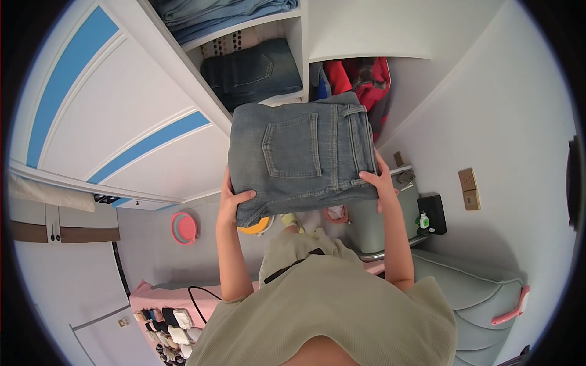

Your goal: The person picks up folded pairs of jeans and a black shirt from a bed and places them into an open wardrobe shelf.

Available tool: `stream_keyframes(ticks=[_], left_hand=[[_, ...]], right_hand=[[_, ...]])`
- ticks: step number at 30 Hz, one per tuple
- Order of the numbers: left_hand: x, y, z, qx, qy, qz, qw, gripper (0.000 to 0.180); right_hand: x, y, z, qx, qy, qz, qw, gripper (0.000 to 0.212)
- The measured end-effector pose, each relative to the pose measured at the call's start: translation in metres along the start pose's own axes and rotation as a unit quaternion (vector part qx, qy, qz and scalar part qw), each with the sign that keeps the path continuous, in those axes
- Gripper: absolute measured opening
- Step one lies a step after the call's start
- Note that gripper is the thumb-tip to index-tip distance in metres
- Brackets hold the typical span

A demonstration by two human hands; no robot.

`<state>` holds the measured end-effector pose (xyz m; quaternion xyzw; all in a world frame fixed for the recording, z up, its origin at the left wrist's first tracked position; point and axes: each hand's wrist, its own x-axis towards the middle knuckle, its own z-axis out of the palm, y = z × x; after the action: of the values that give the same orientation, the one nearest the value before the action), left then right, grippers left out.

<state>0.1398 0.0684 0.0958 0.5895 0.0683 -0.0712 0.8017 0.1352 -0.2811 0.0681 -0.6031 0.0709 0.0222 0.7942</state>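
Folded grey-blue jeans (pixel 292 149), with a back pocket facing up, are held out in front of me between both hands. My left hand (pixel 231 198) grips the lower left corner, thumb on top and fingers hidden below. At the waistband end, my right hand (pixel 383 183) clasps the right edge, thumb over the denim. Just beyond the jeans is an open wardrobe shelf (pixel 292 93). Another pair of folded dark jeans (pixel 253 70) lies in that compartment, and a stack of lighter jeans (pixel 223 15) fills the one above.
Red and dark clothes (pixel 360 79) hang in the right compartment. A white door with blue stripes (pixel 122 97) stands at the left. A pink basin (pixel 184 228) is on the floor. At the right are a glossy table (pixel 372 226), a black box (pixel 432 213) and a padded headboard (pixel 458 287).
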Motion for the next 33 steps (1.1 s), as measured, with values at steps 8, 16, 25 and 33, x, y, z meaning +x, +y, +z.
stream_keyframes(ticks=[8, 16, 25, 33], left_hand=[[0.016, 0.000, 0.005, 0.073, -0.040, 0.084, 0.993, 0.089], [0.023, -0.005, 0.031, 0.236, -0.038, 0.196, 0.951, 0.087], [0.022, -0.011, 0.058, 0.362, 0.021, 0.282, 0.888, 0.089], [0.044, -0.010, 0.081, 0.454, 0.084, 0.372, 0.805, 0.093]], right_hand=[[0.009, -0.002, 0.014, -0.062, -0.037, -0.093, 0.993, 0.094], [0.013, -0.006, 0.043, -0.099, -0.035, -0.172, 0.979, 0.087], [0.016, 0.005, 0.053, -0.167, 0.031, -0.273, 0.947, 0.079], [0.029, -0.001, 0.074, -0.200, 0.053, -0.321, 0.924, 0.078]])
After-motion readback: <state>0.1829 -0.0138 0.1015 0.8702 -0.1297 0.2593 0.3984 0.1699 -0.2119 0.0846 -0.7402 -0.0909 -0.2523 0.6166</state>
